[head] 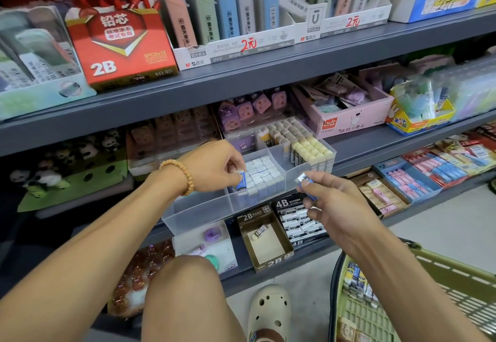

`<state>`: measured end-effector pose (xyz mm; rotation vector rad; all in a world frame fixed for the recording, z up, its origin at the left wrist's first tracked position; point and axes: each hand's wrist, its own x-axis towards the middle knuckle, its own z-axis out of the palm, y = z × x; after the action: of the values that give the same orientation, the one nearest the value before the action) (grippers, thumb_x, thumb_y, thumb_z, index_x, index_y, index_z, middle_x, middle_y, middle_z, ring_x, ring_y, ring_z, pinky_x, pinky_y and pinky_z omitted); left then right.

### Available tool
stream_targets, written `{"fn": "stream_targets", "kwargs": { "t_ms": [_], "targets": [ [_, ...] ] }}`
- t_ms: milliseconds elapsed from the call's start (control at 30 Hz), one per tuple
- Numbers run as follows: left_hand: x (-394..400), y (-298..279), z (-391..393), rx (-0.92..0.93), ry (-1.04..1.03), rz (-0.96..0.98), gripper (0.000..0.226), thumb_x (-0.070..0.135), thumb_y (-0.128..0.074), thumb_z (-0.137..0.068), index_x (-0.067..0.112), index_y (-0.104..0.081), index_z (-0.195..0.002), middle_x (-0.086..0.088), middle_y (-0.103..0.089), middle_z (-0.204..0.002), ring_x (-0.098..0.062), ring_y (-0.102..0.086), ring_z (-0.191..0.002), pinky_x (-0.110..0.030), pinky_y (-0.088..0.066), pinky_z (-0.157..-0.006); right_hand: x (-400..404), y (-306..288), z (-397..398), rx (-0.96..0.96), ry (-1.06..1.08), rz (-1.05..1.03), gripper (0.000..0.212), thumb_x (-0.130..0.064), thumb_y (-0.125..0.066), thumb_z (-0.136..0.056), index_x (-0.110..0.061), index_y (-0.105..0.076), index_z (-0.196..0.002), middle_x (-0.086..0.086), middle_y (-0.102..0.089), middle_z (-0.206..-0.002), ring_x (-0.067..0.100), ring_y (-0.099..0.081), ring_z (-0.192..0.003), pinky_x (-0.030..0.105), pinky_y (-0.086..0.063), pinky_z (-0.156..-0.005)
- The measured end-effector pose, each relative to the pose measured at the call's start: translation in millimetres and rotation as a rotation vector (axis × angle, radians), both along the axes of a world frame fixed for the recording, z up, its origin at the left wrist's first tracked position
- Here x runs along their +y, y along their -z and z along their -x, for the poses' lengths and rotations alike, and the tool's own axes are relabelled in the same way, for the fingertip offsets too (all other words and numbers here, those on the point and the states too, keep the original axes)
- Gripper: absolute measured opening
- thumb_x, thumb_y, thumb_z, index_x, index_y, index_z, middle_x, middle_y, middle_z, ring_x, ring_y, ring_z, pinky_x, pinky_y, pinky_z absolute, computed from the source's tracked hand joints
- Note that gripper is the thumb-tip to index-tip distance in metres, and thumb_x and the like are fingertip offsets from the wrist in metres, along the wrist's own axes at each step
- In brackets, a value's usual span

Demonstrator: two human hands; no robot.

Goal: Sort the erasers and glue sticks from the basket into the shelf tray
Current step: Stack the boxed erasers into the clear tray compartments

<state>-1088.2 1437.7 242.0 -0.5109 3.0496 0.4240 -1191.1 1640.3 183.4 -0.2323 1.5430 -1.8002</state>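
- Head view: shelving [241,84] in grey metal was seen across the frame, with a clear divided shelf tray [204,207] pulled forward at the edge of the middle shelf.
- The tray's centre compartment was packed with upright blue-sleeved erasers [261,171]; the right rear compartment was filled with rows of black-sleeved erasers with cream tops [306,148]. The front left compartment held nothing that could be made out.
- The left hand [214,167], with a bead bracelet [178,175] at the wrist, was held over the left edge of the centre compartment. Its thumb and fingers were pinched on a blue-sleeved eraser [241,180], which was touching the packed rows at their left edge.
- The right hand [335,202] was held just in front of the tray's right front corner. Its fingers were curled around a second blue eraser [307,187], gripped between thumb and forefinger, apart from the tray.
- A green basket [429,274] was seen at the lower right on the floor, below the right forearm, with several small packaged items [359,282] lying at its left side; which were erasers and which glue sticks could not be told.
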Motion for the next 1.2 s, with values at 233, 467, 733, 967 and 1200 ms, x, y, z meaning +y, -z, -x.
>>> {"fn": "stream_targets", "kwargs": {
  "t_ms": [233,467,733,967,1200],
  "targets": [
    [-0.8,3.1,-2.7,-0.072,0.035,-0.045,0.017,0.022,-0.073,-0.083,0.016,-0.076,-0.098,0.015,-0.066,-0.073,0.009,-0.055,-0.06,-0.005,-0.042,-0.057,4.5,-0.2,-0.5,0.002,-0.003,0.009,0.019,-0.001,-0.065,-0.092,-0.007,-0.065,-0.109,0.013,-0.065,-0.092,0.009,-0.05,-0.054,0.022,-0.041,-0.05],
    [-6.3,8.9,-3.3,-0.108,0.012,-0.169,0.012,0.02,-0.073,-0.085,0.022,-0.078,-0.097,0.016,-0.073,-0.088,0.015,-0.06,-0.07,-0.003,-0.043,-0.063,5.8,-3.1,-1.8,0.002,-0.019,0.048,0.02,0.0,-0.073,-0.082,0.0,-0.067,-0.102,0.018,-0.069,-0.09,0.008,-0.055,-0.056,0.02,-0.047,-0.052],
    [3.8,15.9,-1.6,0.042,-0.033,-0.01,0.007,0.023,-0.072,-0.084,0.026,-0.073,-0.078,0.016,-0.068,-0.073,0.005,-0.059,-0.068,-0.019,-0.049,-0.067,5.1,-8.5,-6.1,0.004,0.015,0.06,0.016,0.005,-0.065,-0.09,-0.002,-0.069,-0.102,0.014,-0.075,-0.083,0.017,-0.072,-0.067,0.021,-0.059,-0.064],
    [43.3,11.2,2.4,0.352,0.099,-0.255,0.031,0.032,-0.083,-0.073,0.026,-0.072,-0.102,0.014,-0.064,-0.09,-0.004,-0.061,-0.068,-0.011,-0.045,-0.065,-0.3,-17.3,-4.7,0.066,0.042,0.07,0.015,0.002,-0.074,-0.083,0.001,-0.068,-0.096,0.01,-0.071,-0.073,0.013,-0.064,-0.057,0.021,-0.053,-0.056],
    [49.1,14.9,6.7,0.367,0.079,-0.293,0.014,0.027,-0.077,-0.08,0.025,-0.076,-0.093,0.01,-0.067,-0.081,-0.004,-0.06,-0.071,-0.011,-0.045,-0.062,6.3,-20.3,2.0,0.351,-0.07,-0.037,0.017,-0.006,-0.076,-0.084,-0.006,-0.07,-0.1,0.013,-0.074,-0.081,0.011,-0.066,-0.063,0.02,-0.053,-0.057]
  ]
}}
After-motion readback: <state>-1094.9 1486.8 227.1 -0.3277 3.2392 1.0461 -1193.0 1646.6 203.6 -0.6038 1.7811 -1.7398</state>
